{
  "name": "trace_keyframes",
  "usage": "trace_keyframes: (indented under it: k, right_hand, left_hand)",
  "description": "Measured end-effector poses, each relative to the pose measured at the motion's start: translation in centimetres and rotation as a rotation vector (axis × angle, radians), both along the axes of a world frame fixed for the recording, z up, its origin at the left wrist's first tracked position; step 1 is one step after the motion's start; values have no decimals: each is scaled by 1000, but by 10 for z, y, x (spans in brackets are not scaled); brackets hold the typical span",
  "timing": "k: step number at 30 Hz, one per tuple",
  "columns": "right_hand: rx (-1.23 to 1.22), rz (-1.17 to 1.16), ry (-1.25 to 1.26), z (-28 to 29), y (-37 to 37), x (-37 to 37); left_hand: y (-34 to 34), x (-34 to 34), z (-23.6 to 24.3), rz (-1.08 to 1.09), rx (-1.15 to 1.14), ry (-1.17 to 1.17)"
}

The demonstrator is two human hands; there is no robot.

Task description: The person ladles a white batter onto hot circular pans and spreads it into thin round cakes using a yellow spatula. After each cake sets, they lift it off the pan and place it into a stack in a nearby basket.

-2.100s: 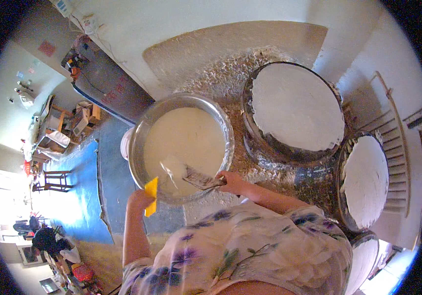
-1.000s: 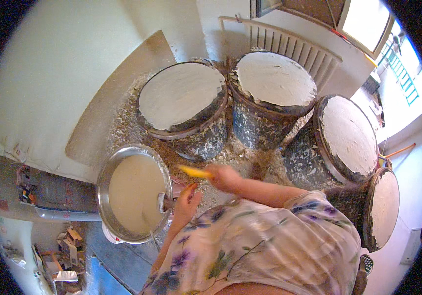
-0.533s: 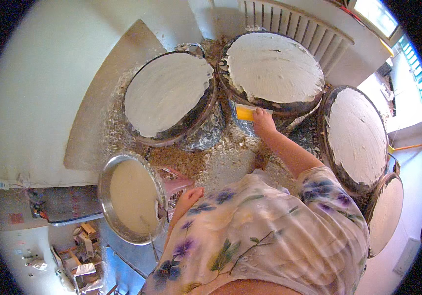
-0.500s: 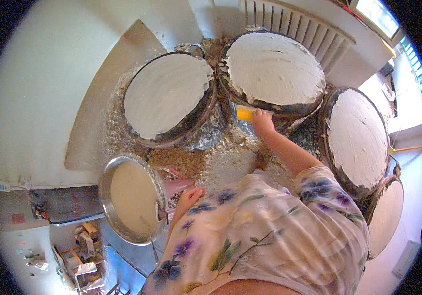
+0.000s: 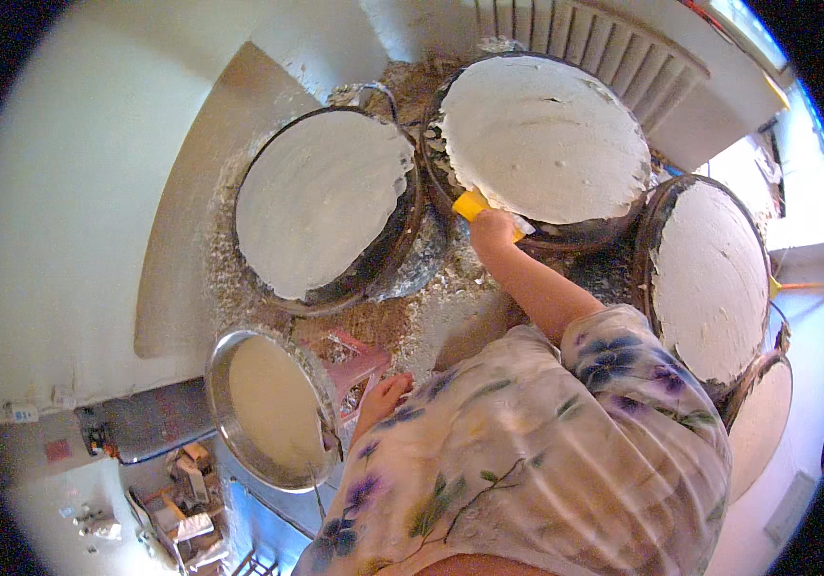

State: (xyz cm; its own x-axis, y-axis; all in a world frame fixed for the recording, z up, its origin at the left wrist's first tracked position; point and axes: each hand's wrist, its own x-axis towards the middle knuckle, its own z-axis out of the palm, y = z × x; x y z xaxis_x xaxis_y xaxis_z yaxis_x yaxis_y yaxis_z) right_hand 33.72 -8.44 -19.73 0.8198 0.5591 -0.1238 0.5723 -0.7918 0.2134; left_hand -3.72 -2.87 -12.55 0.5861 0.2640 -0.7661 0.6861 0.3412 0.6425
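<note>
Four round drums stand coated in white paste, packed close together over a floor strewn with crumbly debris. The right hand [image 5: 494, 230] is clamped on a yellow scraper [image 5: 474, 204], whose blade meets the lower left rim of the upper drum [image 5: 546, 134] — the work in hand is at that edge. That drum's top is covered almost throughout; a few small pits and a short crack show near its far side, and the near rim looks ragged where the scraper sits. The left drum [image 5: 321, 206] carries a full white face with an uneven margin on its right side. The right drum [image 5: 710, 274] is likewise covered, and a fourth drum [image 5: 758, 422] lower right is only partly in view, so its finish cannot be judged.

The left hand [image 5: 383, 398] rests by the rim of the metal basin [image 5: 273, 408], fingers loosely curled; whether it grips anything cannot be told. The basin holds a good quantity of pale cream mix — supply is not exhausted.

Judgement: main coating is largely done on all visible drums; what is left appears to be edge trimming and the filling of minor flaws.
</note>
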Motion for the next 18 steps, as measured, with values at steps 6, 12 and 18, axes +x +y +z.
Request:
trace_keyframes:
  k: [6,12,18]
  right_hand:
    - [-23,-148,35,5,-121,36]
    - [15,-133,-67,17,-242,78]
    - [175,-23,-83,12,-298,146]
  left_hand:
    - [33,-2,-4,-104,74,-133]
    - [49,16,-35,-294,38,-85]
    - [44,81,5,-339,155,75]
